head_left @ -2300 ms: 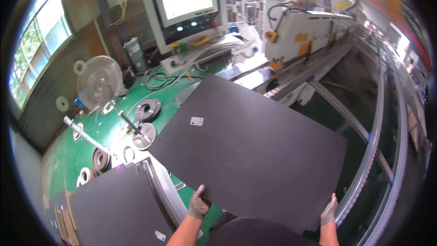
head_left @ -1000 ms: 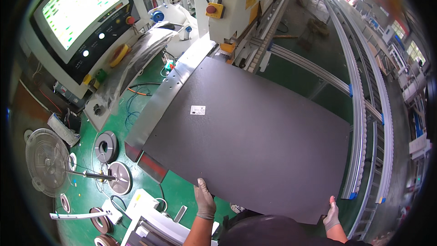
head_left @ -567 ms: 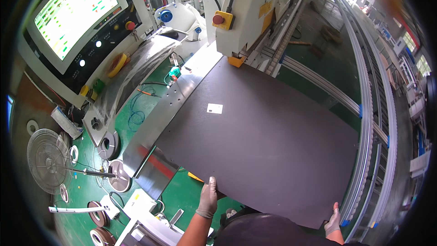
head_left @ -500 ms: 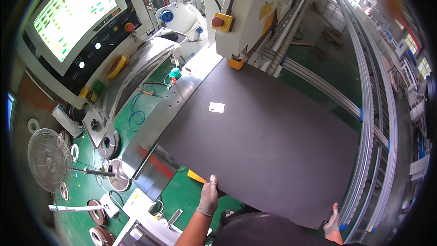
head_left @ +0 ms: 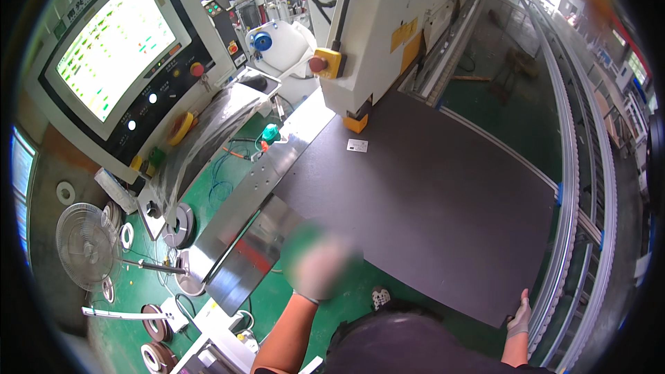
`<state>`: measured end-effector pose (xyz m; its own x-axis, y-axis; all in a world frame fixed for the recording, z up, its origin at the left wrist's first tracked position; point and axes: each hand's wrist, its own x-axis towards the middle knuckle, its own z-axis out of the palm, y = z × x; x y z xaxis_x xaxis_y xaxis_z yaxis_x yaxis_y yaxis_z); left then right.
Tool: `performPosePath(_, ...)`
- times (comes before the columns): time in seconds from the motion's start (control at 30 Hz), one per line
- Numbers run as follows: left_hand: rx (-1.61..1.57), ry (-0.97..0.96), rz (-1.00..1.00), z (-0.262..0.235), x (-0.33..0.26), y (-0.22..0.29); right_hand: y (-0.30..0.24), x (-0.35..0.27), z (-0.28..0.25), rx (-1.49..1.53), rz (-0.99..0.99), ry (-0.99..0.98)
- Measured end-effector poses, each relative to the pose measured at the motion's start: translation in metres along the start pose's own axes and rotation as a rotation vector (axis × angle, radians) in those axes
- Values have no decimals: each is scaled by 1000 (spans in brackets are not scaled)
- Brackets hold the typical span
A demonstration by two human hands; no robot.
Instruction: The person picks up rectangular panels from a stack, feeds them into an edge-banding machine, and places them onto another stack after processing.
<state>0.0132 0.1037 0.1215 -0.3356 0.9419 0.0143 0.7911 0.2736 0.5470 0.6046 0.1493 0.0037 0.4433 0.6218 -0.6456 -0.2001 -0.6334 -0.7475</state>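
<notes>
A large dark grey-brown panel [head_left: 429,208] lies flat, its far end under the beige machine head [head_left: 388,34]. On its far part is a small white label [head_left: 357,145]. My gloved right hand [head_left: 518,315] grips the panel's near right corner, thumb along the edge, the other fingers partly hidden. Beside the near left edge is my gloved left hand [head_left: 322,268]. It is smeared, so neither its fingers nor any contact with the panel can be made out. Left of the panel runs a shiny metal table strip [head_left: 277,166].
A control console with a lit screen [head_left: 118,48] stands at the left, above a standing fan [head_left: 86,246] and several rolls of edge strip [head_left: 156,323]. Metal conveyor rails [head_left: 564,166] curve along the right. A yellow box with a red stop button [head_left: 329,64] hangs on the machine.
The panel has slid forward, bringing its label close to the machine's orange foot. My left hand has moved slightly forward and become blurred. The right hand stays at its corner, moving with the panel.
</notes>
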Motion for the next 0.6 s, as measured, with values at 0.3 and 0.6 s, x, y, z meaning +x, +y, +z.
performPosePath(0.3, 373, 15, -90, 72, -17, -56, -36, 83, 19, -158, -345, 115)
performPosePath(0.6, 276, -26, -204, 92, -16, -86, -83, 94, 100, -984, -750, 634)
